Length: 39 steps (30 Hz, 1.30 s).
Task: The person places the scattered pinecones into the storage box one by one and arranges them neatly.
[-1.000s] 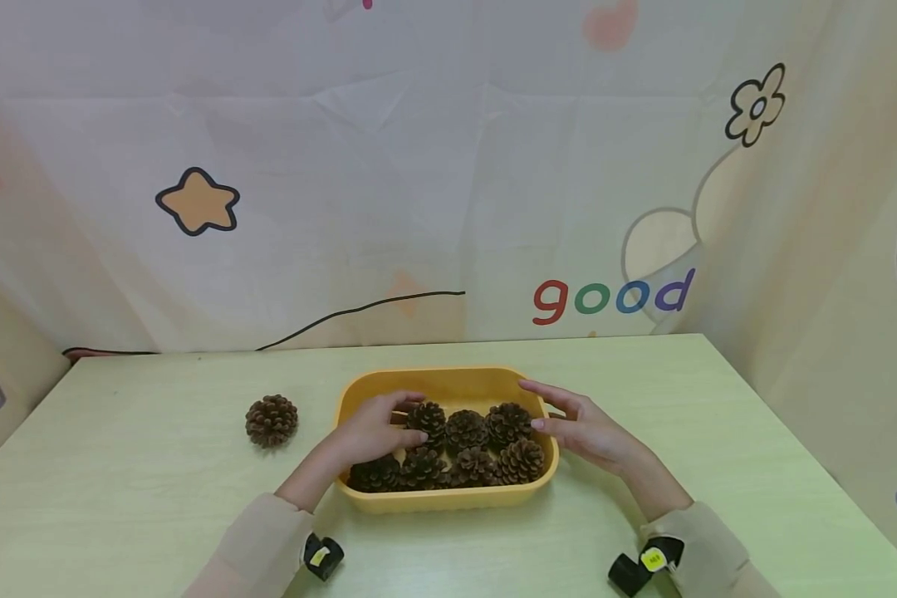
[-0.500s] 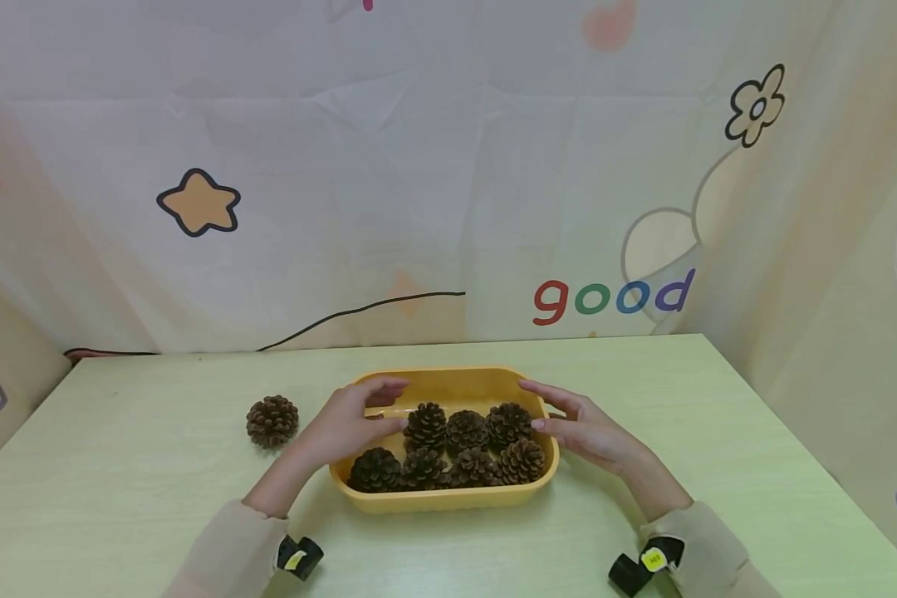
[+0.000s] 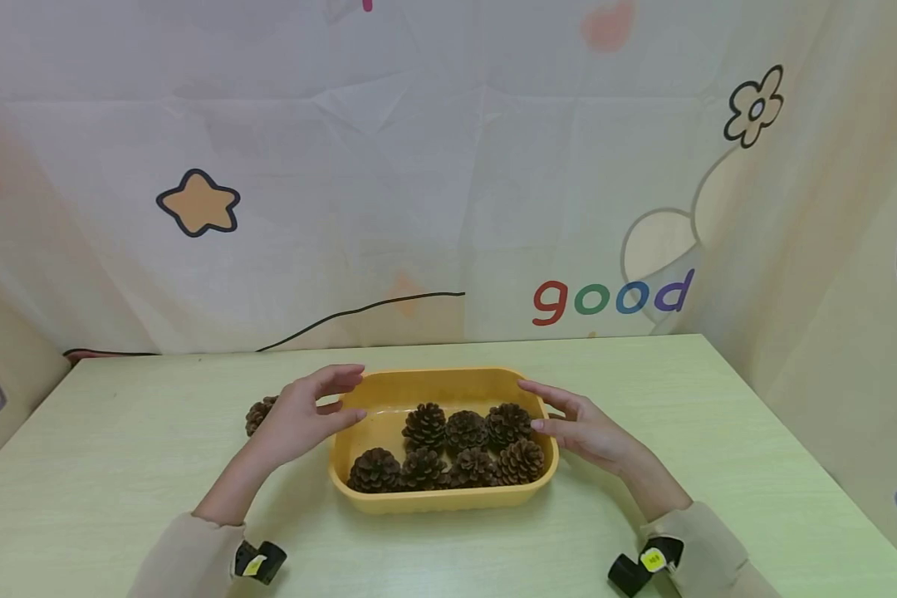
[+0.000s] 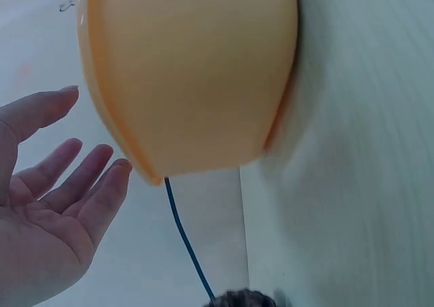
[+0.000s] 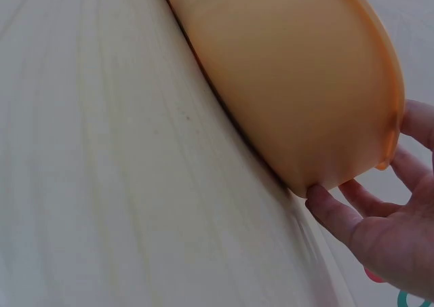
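A yellow plastic basin sits on the table with several brown pine cones inside, bunched toward its right and front. My left hand hovers at the basin's left end, thumb and fingers spread apart with nothing between them; the left wrist view shows these fingers near the outer wall. Partly hidden behind that hand, a single pine cone lies on the table left of the basin. At the basin's right end my right hand grips the rim, thumb over the edge and some fingertips on the outer wall.
The pale wooden table runs back to a printed cloth backdrop with a star, a flower and the word "good". Each sleeve carries a small black camera, one on the left wrist and one on the right.
My left hand has come out from above the pine cones and moved left past the basin's rim, now covering part of the lone pine cone. The right hand and basin stay put.
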Motion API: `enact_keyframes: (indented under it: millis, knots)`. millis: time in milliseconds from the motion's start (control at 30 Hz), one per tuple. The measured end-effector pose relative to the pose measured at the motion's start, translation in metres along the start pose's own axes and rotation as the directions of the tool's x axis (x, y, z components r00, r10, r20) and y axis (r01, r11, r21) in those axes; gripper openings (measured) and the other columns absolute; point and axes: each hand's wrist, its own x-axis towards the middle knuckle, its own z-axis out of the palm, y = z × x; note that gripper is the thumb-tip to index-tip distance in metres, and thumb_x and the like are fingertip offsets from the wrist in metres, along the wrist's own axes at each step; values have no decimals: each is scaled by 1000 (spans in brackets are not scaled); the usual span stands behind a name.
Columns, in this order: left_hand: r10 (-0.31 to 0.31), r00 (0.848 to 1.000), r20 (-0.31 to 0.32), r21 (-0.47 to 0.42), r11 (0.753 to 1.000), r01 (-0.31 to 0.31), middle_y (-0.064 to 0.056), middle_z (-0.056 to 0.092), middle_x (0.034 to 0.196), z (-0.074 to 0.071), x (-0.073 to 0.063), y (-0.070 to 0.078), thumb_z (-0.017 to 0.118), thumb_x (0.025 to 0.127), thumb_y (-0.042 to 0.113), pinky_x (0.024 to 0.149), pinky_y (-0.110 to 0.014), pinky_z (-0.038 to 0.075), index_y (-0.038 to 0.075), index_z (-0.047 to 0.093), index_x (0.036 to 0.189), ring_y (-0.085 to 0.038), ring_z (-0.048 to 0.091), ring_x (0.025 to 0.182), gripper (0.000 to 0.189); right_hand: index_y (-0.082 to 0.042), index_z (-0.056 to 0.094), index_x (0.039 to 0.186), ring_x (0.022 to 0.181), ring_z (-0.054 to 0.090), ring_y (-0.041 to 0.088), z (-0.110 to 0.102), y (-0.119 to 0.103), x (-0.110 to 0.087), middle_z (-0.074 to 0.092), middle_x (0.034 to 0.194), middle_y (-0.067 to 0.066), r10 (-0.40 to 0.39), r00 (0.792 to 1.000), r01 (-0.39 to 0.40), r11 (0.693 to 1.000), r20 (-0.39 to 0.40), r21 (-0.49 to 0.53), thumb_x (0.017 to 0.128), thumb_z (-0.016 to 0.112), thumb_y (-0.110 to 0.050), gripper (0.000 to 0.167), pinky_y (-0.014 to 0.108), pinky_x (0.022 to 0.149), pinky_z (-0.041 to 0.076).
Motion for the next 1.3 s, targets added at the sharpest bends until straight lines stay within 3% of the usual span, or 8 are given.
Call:
enact_keyframes:
  millis: [233,533,767,900,1133,1300]
  knots:
    - [-21,998,-58,61,998,25,-14,54,125,-18,-7,-13,71,79,17,91,-41,46,7,50,128,-29,50,115,54,-1,25,142,132,17,41,0,-1,0,10,150,17,6,1000,-6,1000,-9,-4,89,57,-11,63,33,94,43]
    - [-20,999,-43,91,996,24,-15,51,129,-39,-22,-25,72,79,23,96,-42,42,8,47,131,-32,48,117,59,-1,25,142,133,15,43,0,-1,0,9,150,17,7,1000,-7,1000,-9,-11,89,58,-13,64,34,95,43]
    - [-40,999,-32,105,994,43,-11,49,132,-51,-31,-34,74,76,21,101,-40,36,7,48,130,-26,41,123,61,-2,25,142,132,17,41,0,0,-1,10,150,16,12,1000,-12,1000,-18,1,89,58,-11,64,32,93,44]
    - [-16,1000,-24,121,992,18,-14,49,131,-54,-36,-38,75,75,17,100,-44,36,4,49,129,-30,41,122,61,-1,25,142,132,18,42,0,0,0,10,150,18,6,1000,-6,1000,-15,-3,89,58,-11,63,30,92,45]
    - [8,1000,-15,231,973,-4,-9,51,129,-60,-43,-45,76,74,19,99,-43,37,8,50,129,-29,40,122,62,0,25,142,132,19,42,2,-2,-1,10,150,19,4,1000,-4,1000,-17,-3,89,57,-11,63,31,93,45]
    - [42,999,15,271,962,-45,-14,49,130,-64,-45,-49,76,72,10,97,-53,35,4,49,128,-35,39,121,62,0,25,142,130,24,41,2,-2,0,11,150,19,3,1000,-3,1000,-17,-9,89,57,-11,63,32,92,45]
